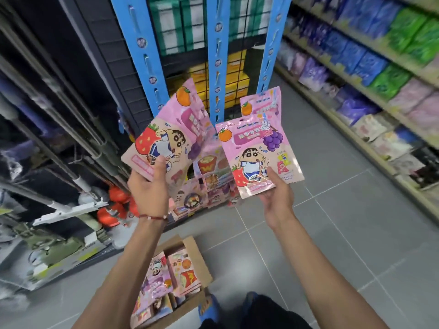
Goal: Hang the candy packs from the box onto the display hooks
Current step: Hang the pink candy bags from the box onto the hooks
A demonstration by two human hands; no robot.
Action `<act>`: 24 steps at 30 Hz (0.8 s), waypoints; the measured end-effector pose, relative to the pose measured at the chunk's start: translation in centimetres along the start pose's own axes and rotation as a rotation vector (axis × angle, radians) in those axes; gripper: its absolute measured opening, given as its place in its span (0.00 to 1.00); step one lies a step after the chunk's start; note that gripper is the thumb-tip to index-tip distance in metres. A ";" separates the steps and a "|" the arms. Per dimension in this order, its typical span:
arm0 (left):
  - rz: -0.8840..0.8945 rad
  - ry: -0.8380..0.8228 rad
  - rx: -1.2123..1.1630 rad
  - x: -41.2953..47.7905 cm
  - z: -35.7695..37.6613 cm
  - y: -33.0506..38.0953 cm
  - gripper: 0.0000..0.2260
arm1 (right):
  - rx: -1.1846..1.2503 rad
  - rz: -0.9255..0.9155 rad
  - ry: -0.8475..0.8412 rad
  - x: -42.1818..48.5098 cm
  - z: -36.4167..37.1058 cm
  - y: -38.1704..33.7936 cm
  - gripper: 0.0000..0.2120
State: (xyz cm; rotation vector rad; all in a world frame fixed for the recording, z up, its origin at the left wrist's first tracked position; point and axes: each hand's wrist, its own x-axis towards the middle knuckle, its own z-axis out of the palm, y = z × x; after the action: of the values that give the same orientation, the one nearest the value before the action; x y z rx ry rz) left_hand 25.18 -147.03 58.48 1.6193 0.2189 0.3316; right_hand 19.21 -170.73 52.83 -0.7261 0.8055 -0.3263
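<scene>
The box near your feet holds more, your left hand pinches one tilted pack and your right hand grips two packs, so level each, line its hang hole with the far blue strip, then slide on.

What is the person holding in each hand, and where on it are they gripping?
The left hand grips a pink candy pack at its bottom edge, thumb on the front. The right hand holds a second pack by its bottom edge.

Pink cartoon-printed candy packs, blue display strips, brown cardboard box, grey tiled floor
</scene>
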 end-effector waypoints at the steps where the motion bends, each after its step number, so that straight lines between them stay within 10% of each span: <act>1: 0.008 -0.004 -0.012 0.3 0.6 0.4 0.08 | 0.010 -0.006 -0.006 0.4 0.4 -0.7 0.22; 24: -0.058 0.033 -0.204 0.1 12.6 3.6 0.03 | 0.052 0.057 -0.191 12.5 5.6 -10.8 0.16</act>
State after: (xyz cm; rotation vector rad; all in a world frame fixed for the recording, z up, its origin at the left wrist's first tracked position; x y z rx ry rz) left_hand 29.38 -159.07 61.37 1.4045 0.2484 0.3256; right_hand 31.68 -182.38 56.30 -0.6735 0.6336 -0.2223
